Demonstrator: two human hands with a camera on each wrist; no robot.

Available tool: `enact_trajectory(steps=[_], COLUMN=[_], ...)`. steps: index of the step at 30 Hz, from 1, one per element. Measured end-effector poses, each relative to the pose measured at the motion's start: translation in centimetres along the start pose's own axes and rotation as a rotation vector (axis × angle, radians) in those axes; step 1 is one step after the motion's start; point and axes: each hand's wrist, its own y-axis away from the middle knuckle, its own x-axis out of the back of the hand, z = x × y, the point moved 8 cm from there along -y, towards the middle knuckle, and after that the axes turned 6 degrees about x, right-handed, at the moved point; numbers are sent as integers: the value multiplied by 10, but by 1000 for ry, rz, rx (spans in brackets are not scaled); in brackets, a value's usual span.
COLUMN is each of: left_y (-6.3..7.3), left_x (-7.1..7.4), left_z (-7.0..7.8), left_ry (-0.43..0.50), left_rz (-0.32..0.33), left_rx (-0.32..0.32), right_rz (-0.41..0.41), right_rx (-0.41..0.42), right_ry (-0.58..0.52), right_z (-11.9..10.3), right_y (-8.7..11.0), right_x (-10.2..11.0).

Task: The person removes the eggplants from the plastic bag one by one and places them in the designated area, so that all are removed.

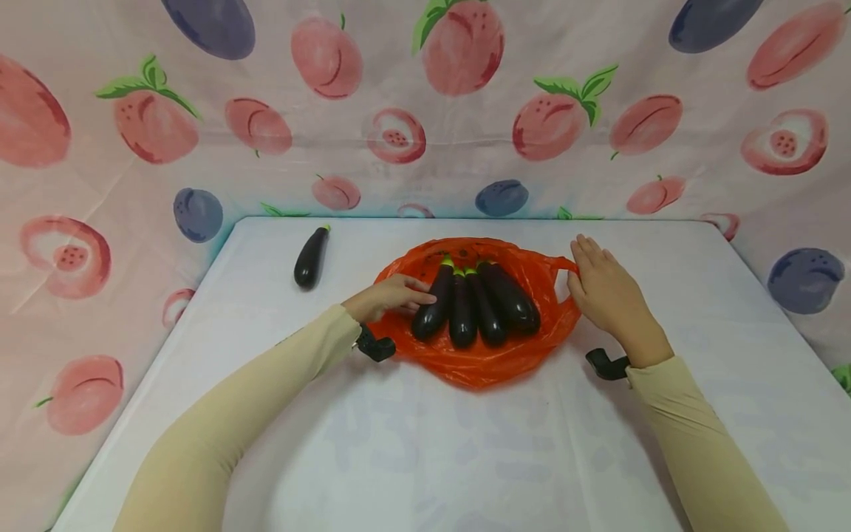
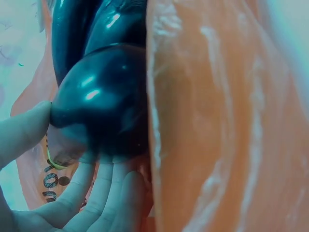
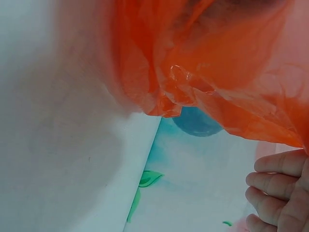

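Note:
An orange-red plastic bag (image 1: 475, 373) lies spread open on the table with several dark eggplants (image 1: 490, 318) side by side in it, green stem ends pointing away. My left hand (image 1: 397, 292) reaches in over the bag's left side and grips the leftmost eggplant (image 1: 432, 314). In the left wrist view, the thumb lies on one side of that eggplant (image 2: 104, 96) and the fingers pass beneath it. At the bag's right side, my right hand (image 1: 608, 292) holds the bag's handle by the thumb, its fingers extended together. The right wrist view shows the bag's edge (image 3: 260, 130) running up to those fingers.
Another eggplant (image 1: 310, 258) lies by itself at the back left of the white table (image 1: 399, 451). Fruit-printed cloth (image 1: 452, 155) hangs behind and beside the table. Black wrist straps with mounts (image 1: 606, 365) sit on both wrists.

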Motion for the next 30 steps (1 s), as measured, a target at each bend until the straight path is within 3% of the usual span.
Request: enact_trajectory(steps=[13,30], left_y=[5,18], left_x=[2,3], left_z=[2,9], left_ry=[62,104], left_rz=[-59,-126], left_rx=[-8,-103], right_rz=[-12,-12], right_rx=[0,-20], right_ry=[-13,-14], right_z=[1,1], right_y=[0,0], right_x=[0,1])
